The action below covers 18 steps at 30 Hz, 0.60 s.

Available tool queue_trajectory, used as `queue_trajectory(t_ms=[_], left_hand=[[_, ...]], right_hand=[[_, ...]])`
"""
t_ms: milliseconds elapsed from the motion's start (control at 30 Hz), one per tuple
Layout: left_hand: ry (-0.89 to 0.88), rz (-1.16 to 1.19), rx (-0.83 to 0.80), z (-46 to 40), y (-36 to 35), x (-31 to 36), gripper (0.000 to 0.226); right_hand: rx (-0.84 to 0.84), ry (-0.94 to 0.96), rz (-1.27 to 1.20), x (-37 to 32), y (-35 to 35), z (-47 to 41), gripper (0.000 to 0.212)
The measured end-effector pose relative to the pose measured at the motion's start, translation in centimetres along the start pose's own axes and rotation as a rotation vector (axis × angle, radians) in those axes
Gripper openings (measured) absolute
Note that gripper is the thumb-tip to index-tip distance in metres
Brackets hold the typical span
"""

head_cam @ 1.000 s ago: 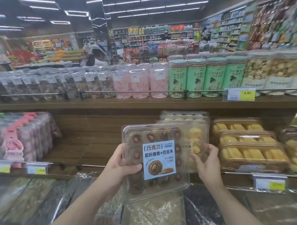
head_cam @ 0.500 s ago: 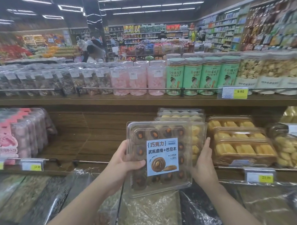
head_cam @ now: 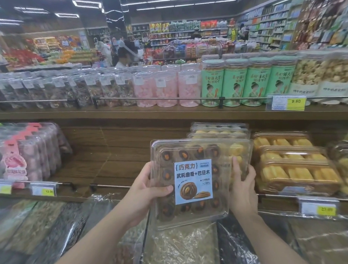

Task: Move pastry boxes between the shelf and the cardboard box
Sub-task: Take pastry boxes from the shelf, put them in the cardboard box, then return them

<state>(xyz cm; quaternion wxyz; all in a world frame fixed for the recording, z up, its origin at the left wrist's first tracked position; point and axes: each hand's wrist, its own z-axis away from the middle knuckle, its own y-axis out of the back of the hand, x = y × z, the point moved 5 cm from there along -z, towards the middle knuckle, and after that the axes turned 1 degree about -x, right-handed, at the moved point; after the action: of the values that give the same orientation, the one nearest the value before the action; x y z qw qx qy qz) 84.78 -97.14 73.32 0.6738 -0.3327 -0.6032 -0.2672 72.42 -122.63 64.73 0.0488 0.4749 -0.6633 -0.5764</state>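
Grip of both hands (head_cam: 149, 190) around pastry box (head_cam: 192, 182)

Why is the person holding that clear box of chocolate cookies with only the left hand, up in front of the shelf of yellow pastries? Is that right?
Not quite: the head view shows both hands on the chocolate cookie box. The left hand holds its left edge and the right hand its right edge. The rest stands: it is held up in front of the shelf of yellow pastry boxes.

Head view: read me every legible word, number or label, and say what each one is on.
"巧克力": blue label on the held pastry box
"武吒曲奇+巴旦木": same label
"9.90": yellow price tag, upper shelf rail
Green canister text, lower price tags, pink pack label: too blurred to read.
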Motion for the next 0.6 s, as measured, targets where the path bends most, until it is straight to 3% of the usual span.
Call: queue_trajectory(t_ms=[167,600], left_hand=[[-0.002,0.004,0.015,-0.1,0.2,-0.2,0.060],[-0.007,0.019,0.068,1.1,3.3,-0.5,0.060]], right_hand=[[0.035,0.085,-0.009,-0.1,0.2,-0.3,0.122],[0.000,0.024,0.013,0.1,-0.2,-0.7,0.127]])
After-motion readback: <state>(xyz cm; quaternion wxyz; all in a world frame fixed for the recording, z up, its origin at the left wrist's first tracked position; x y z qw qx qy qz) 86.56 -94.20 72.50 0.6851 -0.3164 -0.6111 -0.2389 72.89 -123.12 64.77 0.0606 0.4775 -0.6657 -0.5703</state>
